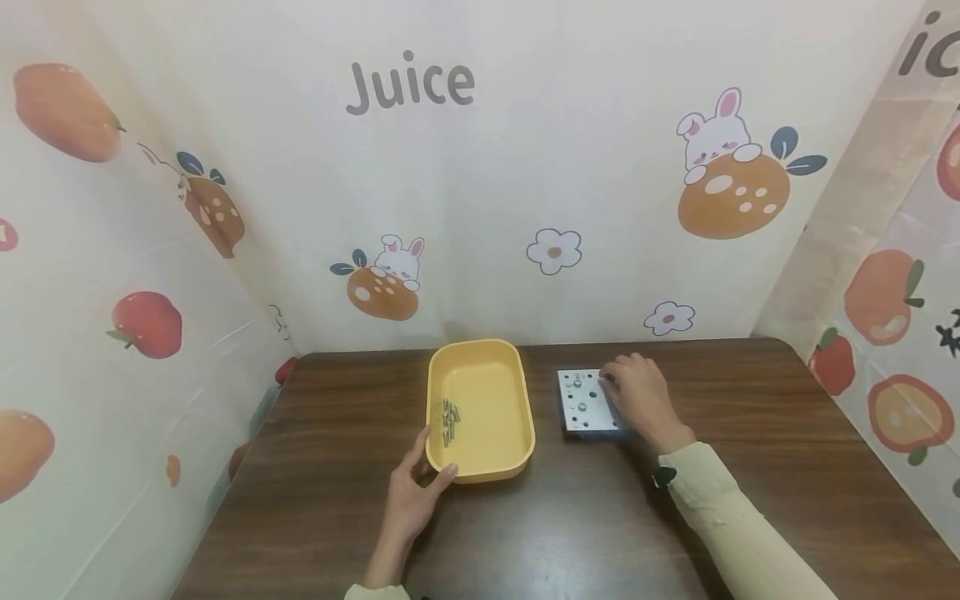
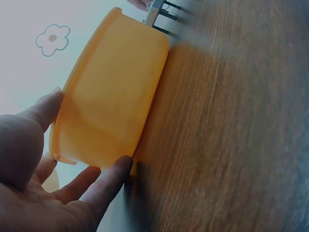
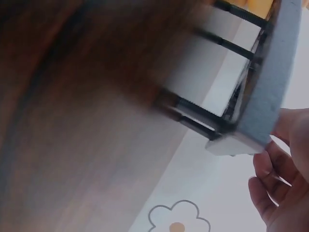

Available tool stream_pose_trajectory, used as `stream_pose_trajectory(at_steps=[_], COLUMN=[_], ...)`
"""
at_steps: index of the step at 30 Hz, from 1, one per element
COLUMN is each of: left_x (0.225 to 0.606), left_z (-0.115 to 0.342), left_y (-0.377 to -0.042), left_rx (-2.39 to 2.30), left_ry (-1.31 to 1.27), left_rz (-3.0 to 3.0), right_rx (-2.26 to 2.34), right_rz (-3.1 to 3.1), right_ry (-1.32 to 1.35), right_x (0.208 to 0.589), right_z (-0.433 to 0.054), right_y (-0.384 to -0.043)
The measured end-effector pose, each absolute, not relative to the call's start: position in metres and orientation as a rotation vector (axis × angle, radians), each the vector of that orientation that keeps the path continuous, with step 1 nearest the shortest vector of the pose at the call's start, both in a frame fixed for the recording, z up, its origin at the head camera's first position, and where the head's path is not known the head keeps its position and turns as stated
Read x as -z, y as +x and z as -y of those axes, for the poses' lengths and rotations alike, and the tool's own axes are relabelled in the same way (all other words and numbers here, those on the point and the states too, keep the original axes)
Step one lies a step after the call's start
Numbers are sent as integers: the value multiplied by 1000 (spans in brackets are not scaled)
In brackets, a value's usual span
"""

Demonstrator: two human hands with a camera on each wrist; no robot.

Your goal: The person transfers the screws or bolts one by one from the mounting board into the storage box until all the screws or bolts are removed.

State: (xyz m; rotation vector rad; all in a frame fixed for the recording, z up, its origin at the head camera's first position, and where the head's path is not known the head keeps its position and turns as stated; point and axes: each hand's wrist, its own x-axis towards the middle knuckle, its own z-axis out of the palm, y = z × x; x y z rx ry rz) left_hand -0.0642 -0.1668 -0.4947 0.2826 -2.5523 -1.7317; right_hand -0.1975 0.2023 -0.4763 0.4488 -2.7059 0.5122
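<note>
My left hand [image 1: 412,492] holds the near left corner of a yellow plastic tray [image 1: 487,354], thumb on the near rim and fingers along the left side. In the left wrist view the thumb lies at the rim and fingertips touch the wall of the tray. Several small metal screws [image 1: 448,421] lie inside it, toward the left. My right hand [image 1: 641,396] is over the right part of a metal plate [image 1: 581,400] with holes and some screws. Its fingers bend down at the far edge; I cannot tell what they pinch.
The plate stands raised on dark legs [image 3: 203,113] above the brown wooden table [image 1: 525,542]. A pale curtain [image 1: 495,183] with printed fruit and rabbits hangs behind the table and along both sides. A dark band [image 1: 664,476] is on the right wrist.
</note>
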Motion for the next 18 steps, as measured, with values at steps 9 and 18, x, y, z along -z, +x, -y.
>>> stream_pose_trajectory(at_steps=[9, 18], left_x=[494, 495], left_z=[167, 168], left_y=[-65, -64], left_rx=[1758, 1759], left_ry=[262, 252], left_rz=[2548, 2554], right_rx=[-547, -558], right_rz=[2658, 2689], right_ry=[440, 423], right_x=[463, 455], right_z=[-202, -185], right_y=[-189, -176])
